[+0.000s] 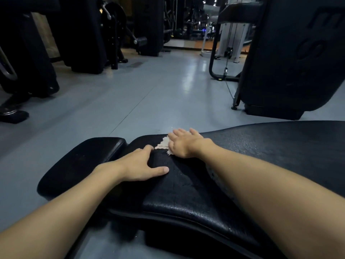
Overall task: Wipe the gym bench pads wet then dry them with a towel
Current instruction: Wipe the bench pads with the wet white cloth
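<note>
A long black bench pad [196, 184] runs from the lower middle to the right edge, its textured cover showing wet specks. A shorter black seat pad [82, 161] sits just to its left across a narrow gap. My right hand [183, 143] lies flat with straight fingers, pressing a small pale cloth [162, 144] onto the long pad near its far edge. Most of the cloth is hidden under the palm. My left hand [141, 167] rests on the near end of the long pad, fingers spread, thumb stretched out, holding nothing.
Grey gym floor [149, 94] spreads beyond the bench. Dark exercise machines [84, 34] stand at the back left. A large black machine housing [291, 57] and a cable frame [222, 71] rise at the right, close to the bench's far side.
</note>
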The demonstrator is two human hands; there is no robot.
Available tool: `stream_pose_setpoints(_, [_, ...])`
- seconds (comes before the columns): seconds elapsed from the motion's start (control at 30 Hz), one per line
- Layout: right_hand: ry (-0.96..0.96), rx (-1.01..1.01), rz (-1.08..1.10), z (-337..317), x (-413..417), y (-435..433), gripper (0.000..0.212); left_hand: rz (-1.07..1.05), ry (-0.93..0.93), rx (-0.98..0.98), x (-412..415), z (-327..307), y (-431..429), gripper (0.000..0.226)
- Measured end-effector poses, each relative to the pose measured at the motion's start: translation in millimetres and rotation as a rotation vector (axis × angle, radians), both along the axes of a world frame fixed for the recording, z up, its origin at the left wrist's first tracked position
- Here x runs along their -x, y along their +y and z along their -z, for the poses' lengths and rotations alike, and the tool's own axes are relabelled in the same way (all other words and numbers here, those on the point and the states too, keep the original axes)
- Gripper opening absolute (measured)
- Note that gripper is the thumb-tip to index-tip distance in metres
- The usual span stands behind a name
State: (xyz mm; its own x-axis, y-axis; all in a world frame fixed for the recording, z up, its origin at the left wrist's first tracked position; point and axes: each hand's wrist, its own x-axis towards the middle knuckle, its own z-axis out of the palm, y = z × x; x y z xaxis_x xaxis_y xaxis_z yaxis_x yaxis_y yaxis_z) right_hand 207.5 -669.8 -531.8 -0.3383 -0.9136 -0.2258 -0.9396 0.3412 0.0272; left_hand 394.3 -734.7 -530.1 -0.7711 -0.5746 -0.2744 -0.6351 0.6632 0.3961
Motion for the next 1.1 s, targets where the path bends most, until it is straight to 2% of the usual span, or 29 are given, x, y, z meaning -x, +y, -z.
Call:
stream_pose_setpoints(0.1, [0.003,-0.022,0.107,-15,34,32,0.058,-0.006,-0.009,0.002,16,-6,14,0.104])
stream_pose_setpoints(0.27, [0.070,-0.020,0.212,-34,89,96,0.058,0.133,0.043,-0.010,54,-19,50,0.123])
stream_pose_setpoints(0.33, [0.079,-0.020,0.246,-38,105,113,0.058,0.182,0.047,-0.007,72,-26,68,0.117])
stream_pose_setpoints(0.5, [0.094,-0.001,0.359,-48,148,158,0.059,0.321,0.097,0.020,112,-41,114,0.085])
stream_pose_setpoints(0.77, [0.139,0.036,0.610,-84,209,256,0.059,0.413,-0.004,0.014,163,-51,170,0.100])
stream_pose_setpoints(0.9, [0.145,0.074,0.715,-91,219,289,0.059,0.411,-0.066,0.002,172,-45,165,0.116])
stream_pose_setpoints(1.1, [0.096,0.143,0.822,-95,216,323,0.056,0.410,-0.064,0.015,174,-44,168,0.110])
